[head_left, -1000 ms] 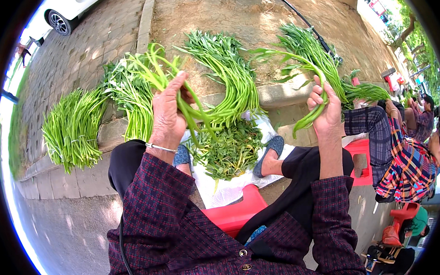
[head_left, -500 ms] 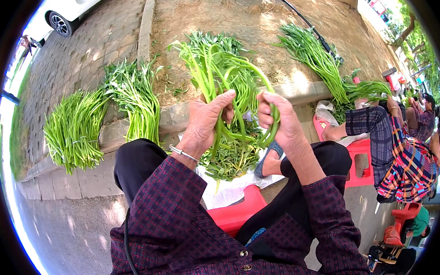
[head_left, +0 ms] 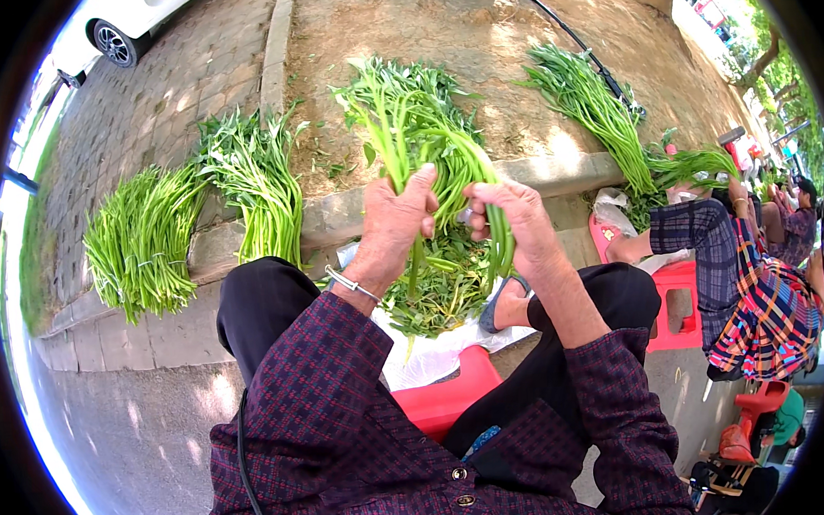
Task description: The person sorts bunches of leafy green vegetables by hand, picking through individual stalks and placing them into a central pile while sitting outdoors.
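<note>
My left hand [head_left: 394,224], with a silver bangle at its wrist, is closed around long green stems of water spinach [head_left: 387,140] that stand up above the fist. Across from it, my right hand [head_left: 522,225] grips the other part of the stems, which arch over and hang down below the fingers. Behind my hands a loose bundle of water spinach [head_left: 415,76] lies on the dirt with its leaves away from me. Below, between my knees, a heap of trimmed leaves [head_left: 436,307] rests on a white plastic sheet [head_left: 416,362].
At left are a tied bundle of greens [head_left: 144,244] and a leafy bundle [head_left: 255,186] on the kerb. Another bundle [head_left: 589,115] lies at far right beside a black pole [head_left: 568,39]. A red stool [head_left: 444,406] shows below me; a person [head_left: 758,282] sits at right. A white car [head_left: 118,23] stands far left.
My right hand has shifted slightly left and down, closer to my left hand. The wide stem loop beside it has narrowed, and the stems hang straighter. Both hands keep their hold.
</note>
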The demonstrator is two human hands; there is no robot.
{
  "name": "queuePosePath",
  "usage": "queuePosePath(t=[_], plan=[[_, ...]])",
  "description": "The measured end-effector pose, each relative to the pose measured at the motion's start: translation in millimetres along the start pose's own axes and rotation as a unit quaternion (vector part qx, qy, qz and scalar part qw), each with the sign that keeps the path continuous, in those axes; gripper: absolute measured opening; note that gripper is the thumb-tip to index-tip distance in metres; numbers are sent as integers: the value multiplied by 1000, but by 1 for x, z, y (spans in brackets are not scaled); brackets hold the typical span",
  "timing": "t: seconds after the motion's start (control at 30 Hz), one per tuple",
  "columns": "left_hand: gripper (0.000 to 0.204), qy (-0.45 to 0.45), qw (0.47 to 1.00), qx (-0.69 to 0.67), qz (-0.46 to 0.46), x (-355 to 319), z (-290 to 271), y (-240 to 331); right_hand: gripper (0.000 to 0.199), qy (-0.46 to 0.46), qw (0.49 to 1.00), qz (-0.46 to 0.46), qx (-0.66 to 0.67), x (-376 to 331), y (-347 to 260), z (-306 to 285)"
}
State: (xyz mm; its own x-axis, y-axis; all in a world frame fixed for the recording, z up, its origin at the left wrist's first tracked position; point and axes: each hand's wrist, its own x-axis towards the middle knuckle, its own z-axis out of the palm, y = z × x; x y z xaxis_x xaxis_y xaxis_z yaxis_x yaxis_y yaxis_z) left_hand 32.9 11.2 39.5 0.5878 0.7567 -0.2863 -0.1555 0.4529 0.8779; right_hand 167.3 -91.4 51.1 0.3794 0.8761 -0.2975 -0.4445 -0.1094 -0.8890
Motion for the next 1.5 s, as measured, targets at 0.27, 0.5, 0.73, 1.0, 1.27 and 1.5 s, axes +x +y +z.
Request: queuePosePath(t=[0.27,0.5,0.73,1.0,1.27,1.5], plan=[[27,69,994,-90,-3,7,-24,21,20,95,988,-18,117,8,-18,-40],[28,10,986,-164,-6,6,-32,26,19,102,979,-58,165,8,-36,-58],[30,-114,982,-146,-23,4,-21,21,13,77,978,-84,177,5,-30,-52],[32,-120,989,-88,-17,-1,-4,1,15,45,985,-20,167,0,-9,-3],[35,-37,997,-52,38,-5,15,-12,14,-2,996,-46,-76,-15,10,31],[38,-142,988,-4,64,-7,9,-13,15,2,980,-59,-190,-17,-2,29]])
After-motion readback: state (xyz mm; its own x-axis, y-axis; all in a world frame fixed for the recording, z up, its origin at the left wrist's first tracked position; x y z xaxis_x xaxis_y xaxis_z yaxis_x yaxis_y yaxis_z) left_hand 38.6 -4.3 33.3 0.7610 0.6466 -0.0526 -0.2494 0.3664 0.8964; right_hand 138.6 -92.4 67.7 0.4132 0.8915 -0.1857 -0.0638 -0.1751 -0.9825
